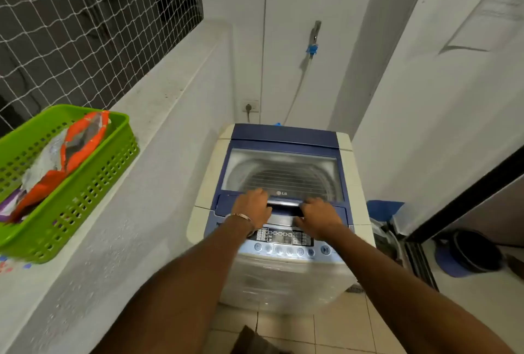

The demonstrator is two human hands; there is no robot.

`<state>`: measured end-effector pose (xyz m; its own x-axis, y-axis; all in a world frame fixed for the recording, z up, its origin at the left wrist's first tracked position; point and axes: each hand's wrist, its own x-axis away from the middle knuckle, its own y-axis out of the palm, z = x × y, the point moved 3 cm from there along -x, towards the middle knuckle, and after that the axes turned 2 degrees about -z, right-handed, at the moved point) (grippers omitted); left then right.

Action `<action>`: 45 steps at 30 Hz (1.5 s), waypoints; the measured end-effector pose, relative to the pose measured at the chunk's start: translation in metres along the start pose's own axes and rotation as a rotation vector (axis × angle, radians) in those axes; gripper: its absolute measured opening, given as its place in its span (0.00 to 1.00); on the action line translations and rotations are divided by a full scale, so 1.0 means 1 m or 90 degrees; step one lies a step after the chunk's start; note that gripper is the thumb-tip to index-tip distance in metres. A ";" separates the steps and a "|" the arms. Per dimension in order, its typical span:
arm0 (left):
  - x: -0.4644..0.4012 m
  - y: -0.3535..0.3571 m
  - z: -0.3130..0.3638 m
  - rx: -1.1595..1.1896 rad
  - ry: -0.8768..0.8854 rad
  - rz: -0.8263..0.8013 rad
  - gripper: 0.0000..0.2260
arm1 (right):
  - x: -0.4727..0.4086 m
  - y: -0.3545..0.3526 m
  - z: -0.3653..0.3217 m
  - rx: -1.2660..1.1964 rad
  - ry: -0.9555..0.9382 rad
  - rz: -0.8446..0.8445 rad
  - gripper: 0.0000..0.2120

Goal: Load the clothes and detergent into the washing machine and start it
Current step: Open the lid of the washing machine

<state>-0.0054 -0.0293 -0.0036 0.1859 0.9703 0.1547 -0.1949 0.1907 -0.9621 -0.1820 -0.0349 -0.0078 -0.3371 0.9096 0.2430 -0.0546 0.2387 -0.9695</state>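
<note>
Presently, item one: washing machine (283,212), top-loading, white body with blue lid, standing on the tiled floor at 12 o'clock from the person, close in. Item two: lid handle (284,208), a dark bar on the lid's near edge, long axis running 9 o'clock to 3 o'clock, square across the reach. Left hand (252,209) sits on the bar's 9 o'clock end, fingers curled over it; right hand (319,216) sits on the 3 o'clock end, likewise curled over; both look to be gripping, and neither is nearer than the other. Lid down, hinged at the far 12 o'clock side, so the coming lift is judged to swing up and away. Through the clear lid window the drum (283,175) shows; no clothes can be made out inside. Control panel (286,240) lies just at 6 o'clock of the handle, under the wrists. Item three: green basket (85,183) on the ledge at 9 o'clock, well apart from both hands, holding an orange packet (82,141), presumably detergent. Clothes: not in view.
</note>
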 end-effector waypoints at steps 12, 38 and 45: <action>-0.001 0.043 0.005 -0.027 -0.054 -0.199 0.18 | -0.004 0.031 0.013 0.026 -0.057 -0.121 0.21; -0.020 -0.006 0.006 -0.073 -0.045 -0.157 0.16 | -0.008 0.004 0.015 0.012 -0.062 0.035 0.17; -0.035 -0.049 0.004 -0.028 -0.020 -0.214 0.11 | -0.014 -0.043 0.025 0.068 -0.124 0.031 0.19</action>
<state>-0.0062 -0.0722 0.0395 0.2027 0.8588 0.4706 -0.0858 0.4943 -0.8651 -0.1989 -0.0666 0.0299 -0.5160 0.8341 0.1952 -0.1297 0.1491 -0.9803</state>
